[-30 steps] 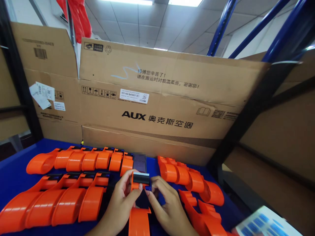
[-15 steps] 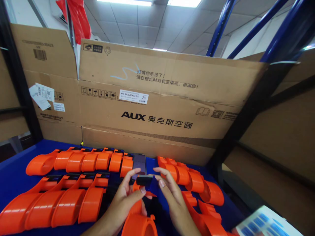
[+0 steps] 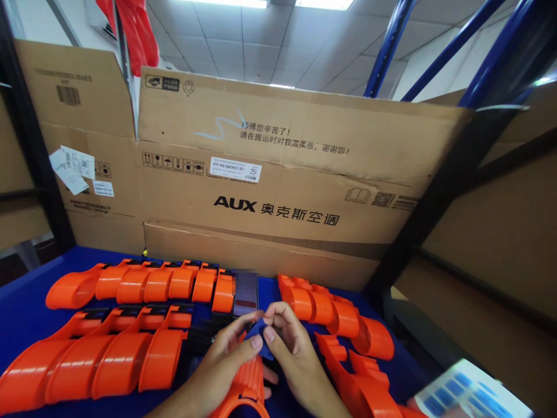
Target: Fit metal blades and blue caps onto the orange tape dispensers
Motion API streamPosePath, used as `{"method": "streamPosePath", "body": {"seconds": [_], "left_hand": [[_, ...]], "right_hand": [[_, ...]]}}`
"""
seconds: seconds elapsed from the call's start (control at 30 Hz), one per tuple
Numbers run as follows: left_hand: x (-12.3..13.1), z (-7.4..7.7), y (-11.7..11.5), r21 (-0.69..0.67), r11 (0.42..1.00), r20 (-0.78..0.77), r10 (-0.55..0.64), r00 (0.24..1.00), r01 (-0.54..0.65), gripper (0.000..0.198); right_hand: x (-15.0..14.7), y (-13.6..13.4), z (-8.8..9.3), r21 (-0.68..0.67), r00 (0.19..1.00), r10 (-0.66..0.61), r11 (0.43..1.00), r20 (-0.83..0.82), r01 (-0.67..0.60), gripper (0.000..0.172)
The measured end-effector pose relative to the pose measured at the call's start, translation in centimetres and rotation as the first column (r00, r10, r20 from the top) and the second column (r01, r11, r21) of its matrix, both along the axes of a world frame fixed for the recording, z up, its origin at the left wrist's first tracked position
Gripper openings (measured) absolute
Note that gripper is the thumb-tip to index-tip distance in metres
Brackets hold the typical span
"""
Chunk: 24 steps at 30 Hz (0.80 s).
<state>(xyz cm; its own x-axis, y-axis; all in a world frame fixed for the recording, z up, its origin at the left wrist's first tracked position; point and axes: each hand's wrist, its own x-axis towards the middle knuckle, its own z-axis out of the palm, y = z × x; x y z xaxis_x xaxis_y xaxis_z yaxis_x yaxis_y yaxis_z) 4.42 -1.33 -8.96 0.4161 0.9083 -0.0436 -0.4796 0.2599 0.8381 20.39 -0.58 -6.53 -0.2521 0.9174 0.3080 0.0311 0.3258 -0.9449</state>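
My left hand (image 3: 220,357) is closed around an orange plastic part with a ring-shaped end (image 3: 247,380), its ring toward me. A small flat blue piece (image 3: 263,345) lies against the part's upper end. The fingers of my right hand (image 3: 298,354) pinch this blue piece, and my left thumb presses on it from the other side. The fingers cover much of the upper end, so I cannot tell whether the blue piece is fixed to it.
Rows of similar orange parts (image 3: 122,363) lie left and right (image 3: 343,319) on the blue surface (image 3: 26,307). A phone (image 3: 246,295) stands behind my hands. A printed sheet (image 3: 472,392) sits at lower right. A cardboard wall (image 3: 278,238) closes the back, between dark rack posts (image 3: 404,232).
The orange part has tilted and turned in my left hand, hiding its black end. My right hand has closed in, now pinching the blue piece against the part.
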Motion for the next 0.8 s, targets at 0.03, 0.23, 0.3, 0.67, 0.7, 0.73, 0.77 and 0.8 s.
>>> {"method": "streamPosePath", "body": {"seconds": [0.03,0.23,0.3,0.67,0.7,0.73,0.77,0.8], "left_hand": [[0.0,0.1,0.0,-0.002,1.0,-0.014,0.008,1.0,-0.008,0.058],[0.0,0.4,-0.2,-0.005,1.0,-0.025,0.03,0.999,-0.031,0.061],[-0.2,0.4,0.2,-0.044,0.997,0.037,0.07,0.997,-0.069,0.064],[-1.9,1.6,1.1,-0.155,0.978,0.273,0.179,0.945,-0.14,0.064],[-1.7,1.6,0.9,-0.149,0.978,0.26,0.183,0.948,-0.148,0.061],[-1.6,1.7,0.8,-0.141,0.978,0.244,0.187,0.952,-0.156,0.059],[-1.5,1.7,0.7,-0.133,0.977,0.23,0.196,0.953,-0.169,0.056],[-1.4,1.6,0.6,-0.128,0.975,0.221,0.209,0.953,-0.184,0.054]], "right_hand": [[-0.1,-0.1,0.0,0.008,1.0,-0.011,1.0,-0.008,0.011,0.025],[0.2,0.0,-0.2,0.037,0.998,-0.041,0.999,0.05,0.039,0.02],[0.8,0.2,0.1,0.056,0.986,-0.084,0.995,0.145,0.077,0.019],[1.3,-1.5,0.4,0.176,0.547,0.013,0.94,0.837,-0.293,0.015],[1.2,-1.5,0.2,0.175,0.533,0.008,0.94,0.846,-0.292,0.015],[1.2,-1.5,0.0,0.177,0.522,-0.001,0.941,0.853,-0.288,0.015],[1.3,-1.4,-0.1,0.18,0.513,-0.009,0.942,0.858,-0.283,0.015],[1.4,-1.3,-0.3,0.18,0.504,-0.015,0.943,0.864,-0.281,0.015]]}}
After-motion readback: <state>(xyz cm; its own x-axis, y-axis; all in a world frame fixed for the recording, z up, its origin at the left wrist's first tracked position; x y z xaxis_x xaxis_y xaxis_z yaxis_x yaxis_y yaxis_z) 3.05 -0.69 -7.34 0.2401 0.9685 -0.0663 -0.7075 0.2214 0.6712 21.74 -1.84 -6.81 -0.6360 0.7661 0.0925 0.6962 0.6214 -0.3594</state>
